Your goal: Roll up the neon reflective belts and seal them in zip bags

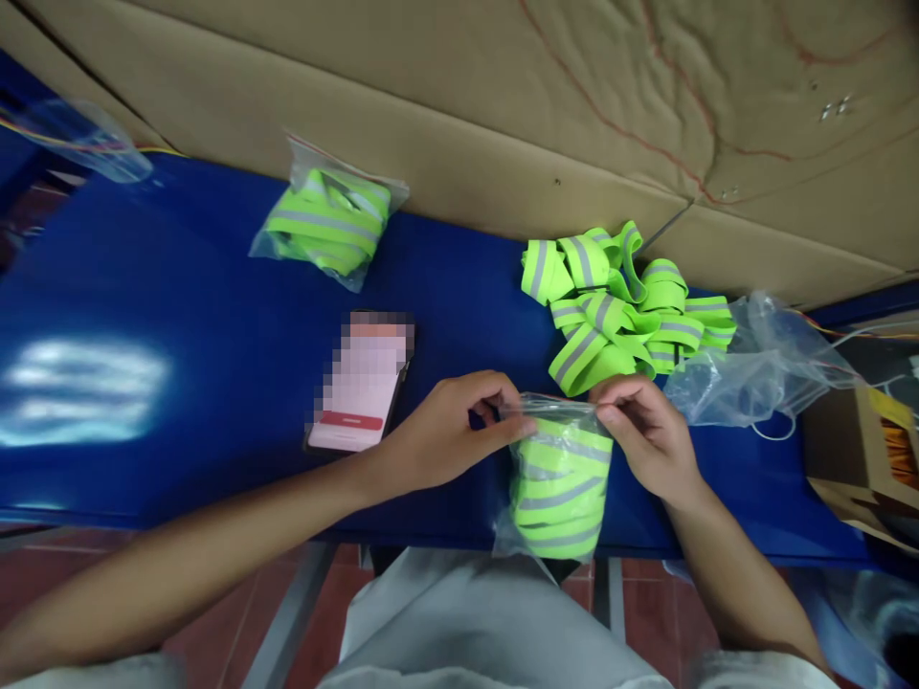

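Observation:
A clear zip bag (556, 410) hangs upright near the table's front edge, with rolled neon-yellow reflective straps (564, 488) inside it. My left hand (459, 426) pinches the left end of the bag's top strip between thumb and fingers. At the right end of the same strip, my right hand (646, 426) is closed in a pinch. Just beyond the hands lies a loose pile of neon-yellow reflective straps (603, 330) with grey stripes. Another filled zip bag (326, 225) of such straps rests at the back left.
A phone (363, 388) with a lit screen lies on the blue table (201, 316), left of my left hand. Crumpled clear plastic bags (761, 368) and an open cardboard box (854, 450) are at the right. A tan padded panel (459, 115) borders the back.

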The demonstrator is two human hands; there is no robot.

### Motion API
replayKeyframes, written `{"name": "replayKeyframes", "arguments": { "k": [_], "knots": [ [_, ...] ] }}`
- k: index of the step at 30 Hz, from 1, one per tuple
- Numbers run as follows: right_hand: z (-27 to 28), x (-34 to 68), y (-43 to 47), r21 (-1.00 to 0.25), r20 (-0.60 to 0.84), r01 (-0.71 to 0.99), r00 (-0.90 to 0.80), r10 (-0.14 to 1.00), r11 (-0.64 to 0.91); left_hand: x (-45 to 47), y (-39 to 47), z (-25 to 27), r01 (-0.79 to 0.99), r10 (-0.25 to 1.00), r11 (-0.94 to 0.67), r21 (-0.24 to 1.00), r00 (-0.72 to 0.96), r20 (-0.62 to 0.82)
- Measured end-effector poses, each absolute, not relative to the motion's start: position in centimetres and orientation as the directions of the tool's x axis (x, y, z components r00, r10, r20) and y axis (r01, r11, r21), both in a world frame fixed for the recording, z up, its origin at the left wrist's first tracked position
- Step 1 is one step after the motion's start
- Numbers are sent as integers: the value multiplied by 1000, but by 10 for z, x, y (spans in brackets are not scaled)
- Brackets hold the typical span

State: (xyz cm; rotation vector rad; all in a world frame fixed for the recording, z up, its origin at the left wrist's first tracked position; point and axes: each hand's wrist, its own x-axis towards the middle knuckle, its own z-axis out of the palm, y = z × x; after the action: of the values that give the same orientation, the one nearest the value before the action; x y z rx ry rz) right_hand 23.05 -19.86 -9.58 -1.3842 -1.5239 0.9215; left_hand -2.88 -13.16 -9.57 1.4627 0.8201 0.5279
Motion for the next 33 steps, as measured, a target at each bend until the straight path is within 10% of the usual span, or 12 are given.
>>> {"name": "replayKeyframes", "arguments": {
  "k": [13,21,33],
  "knots": [
    [-111,229,-189,-967,-146,215,-31,989,-136,-22,-136,-103,-19,728,484,875,563,-390],
    [-103,226,-190,-979,-180,117,-106,978,-167,-23,-146,-103,-26,796,335,942,543,-268],
    [-116,223,-196,-986,-162,-13,-82,983,-164,-21,-148,-104,-119,723,551,826,562,-402]
  ]
}}
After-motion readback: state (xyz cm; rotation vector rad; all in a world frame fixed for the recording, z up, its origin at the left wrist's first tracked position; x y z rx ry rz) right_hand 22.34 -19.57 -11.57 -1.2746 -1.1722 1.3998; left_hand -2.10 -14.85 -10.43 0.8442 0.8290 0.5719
